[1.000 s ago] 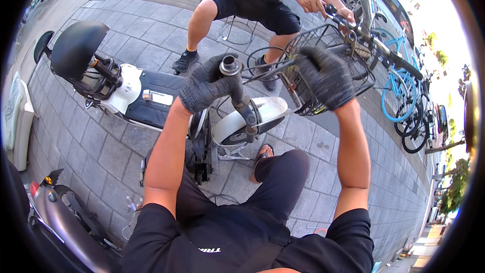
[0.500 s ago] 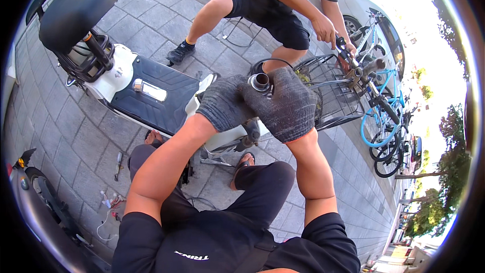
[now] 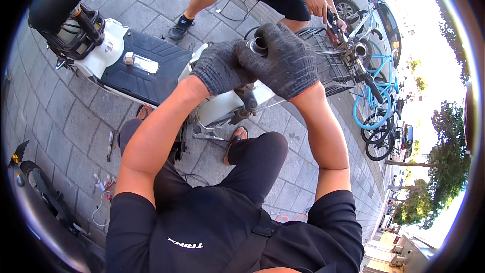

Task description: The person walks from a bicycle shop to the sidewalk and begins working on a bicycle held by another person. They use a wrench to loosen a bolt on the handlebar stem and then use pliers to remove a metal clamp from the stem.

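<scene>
Both my hands wear dark grey knitted gloves and meet at the steering column of a white electric scooter. A round metal tube end (image 3: pixel 258 46) shows between them, open at the top. My right hand (image 3: pixel 284 63) is closed round this tube, thumb across its near side. Pressed up against it, my left hand (image 3: pixel 221 66) is closed too, its fingertips hidden behind the right hand. The scooter's fork (image 3: pixel 247 100) stands below my hands. Its black footboard (image 3: pixel 146 83) extends to the left, with a shiny metal cylinder (image 3: pixel 142 62) lying on it.
Opposite me, another person's hand (image 3: pixel 317 4) grips the handlebar (image 3: pixel 371 85), which sits by a black wire basket (image 3: pixel 328 71). Blue bicycles (image 3: pixel 371 106) stand at right. A screwdriver-like tool (image 3: pixel 109 146) and loose wires (image 3: pixel 103 183) lie on the paving at left, near another scooter (image 3: pixel 38 217).
My hands, still together on the tube, sit higher in the picture. The whole scene has shifted up and slightly left. The other person's hands stay at the handlebar.
</scene>
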### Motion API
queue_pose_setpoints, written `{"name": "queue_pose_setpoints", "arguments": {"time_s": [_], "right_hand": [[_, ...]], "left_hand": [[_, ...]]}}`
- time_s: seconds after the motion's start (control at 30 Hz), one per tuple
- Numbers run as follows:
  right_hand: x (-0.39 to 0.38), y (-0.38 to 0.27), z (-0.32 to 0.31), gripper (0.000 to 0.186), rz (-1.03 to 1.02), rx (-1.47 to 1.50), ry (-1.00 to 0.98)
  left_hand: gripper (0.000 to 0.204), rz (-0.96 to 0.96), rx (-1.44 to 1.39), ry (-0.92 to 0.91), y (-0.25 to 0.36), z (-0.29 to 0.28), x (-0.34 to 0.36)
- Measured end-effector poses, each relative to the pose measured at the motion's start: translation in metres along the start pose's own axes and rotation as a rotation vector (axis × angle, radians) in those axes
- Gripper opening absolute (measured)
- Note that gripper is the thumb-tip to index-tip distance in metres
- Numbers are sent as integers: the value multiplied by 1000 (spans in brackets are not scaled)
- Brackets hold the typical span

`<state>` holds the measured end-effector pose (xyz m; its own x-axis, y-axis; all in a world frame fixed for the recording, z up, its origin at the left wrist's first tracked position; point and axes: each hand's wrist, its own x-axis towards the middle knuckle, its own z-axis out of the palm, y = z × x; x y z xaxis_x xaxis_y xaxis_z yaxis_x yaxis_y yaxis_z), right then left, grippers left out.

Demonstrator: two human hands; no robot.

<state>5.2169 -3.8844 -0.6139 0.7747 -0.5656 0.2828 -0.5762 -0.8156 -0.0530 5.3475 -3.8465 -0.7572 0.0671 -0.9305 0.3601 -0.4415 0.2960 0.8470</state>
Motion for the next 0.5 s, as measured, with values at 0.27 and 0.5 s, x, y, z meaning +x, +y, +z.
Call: {"name": "queue_pose_setpoints", "arguments": {"time_s": [0.27,0.5], "right_hand": [[4,-9,1,38,-73,-267,-13],[18,25,1,54,-286,-130,-94]], "left_hand": [[43,148,-256,-55,-35,15,8],[42,360,585,146,-24,7,2]]}}
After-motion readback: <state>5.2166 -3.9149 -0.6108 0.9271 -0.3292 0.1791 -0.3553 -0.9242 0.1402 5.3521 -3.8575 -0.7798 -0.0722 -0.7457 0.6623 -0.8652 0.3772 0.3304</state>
